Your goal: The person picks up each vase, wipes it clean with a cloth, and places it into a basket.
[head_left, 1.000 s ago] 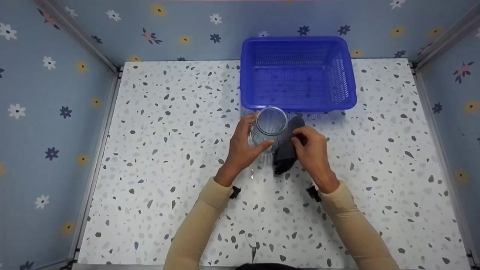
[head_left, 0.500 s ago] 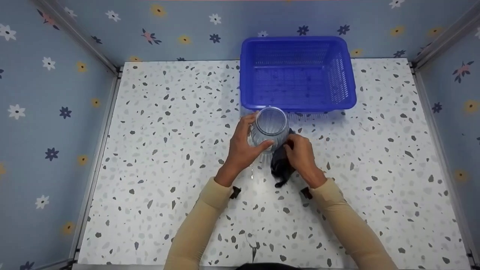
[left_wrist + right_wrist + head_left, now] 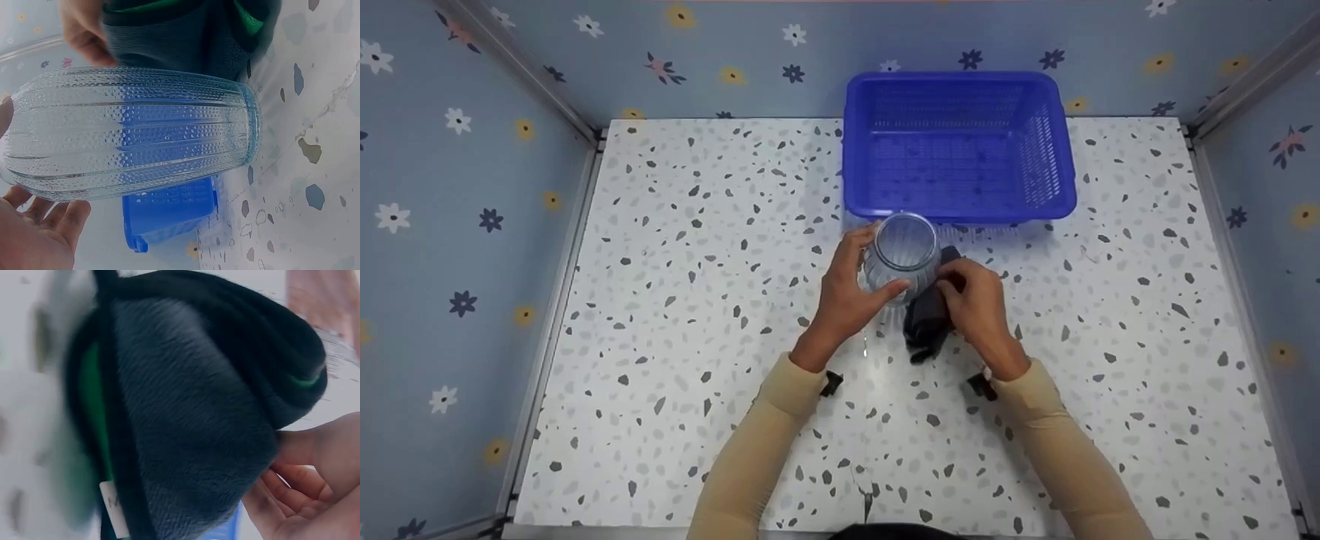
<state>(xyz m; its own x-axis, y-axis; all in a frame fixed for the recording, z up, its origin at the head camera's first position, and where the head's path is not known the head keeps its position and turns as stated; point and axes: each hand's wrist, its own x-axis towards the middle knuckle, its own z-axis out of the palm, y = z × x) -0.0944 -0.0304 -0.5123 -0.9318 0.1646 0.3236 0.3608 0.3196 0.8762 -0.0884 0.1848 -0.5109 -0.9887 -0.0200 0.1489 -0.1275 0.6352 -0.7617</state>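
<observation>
A clear ribbed glass vase with a bumpy texture stands upright on the speckled table. My left hand grips it near the top, thumb on the near side and fingers behind; in the left wrist view the fingers lie against the glass. My right hand pinches a dark grey cloth against the vase's right side. In the right wrist view the folded cloth shows black edging, a green inner side and a white tag.
Behind the vase, a blue plastic basket with slotted walls stands against the back wall. Flowered panels enclose the table at the back and both sides.
My right hand has drawn the cloth toward me and left along the vase, then partly back up and right. My left hand and the vase have stayed in place.
</observation>
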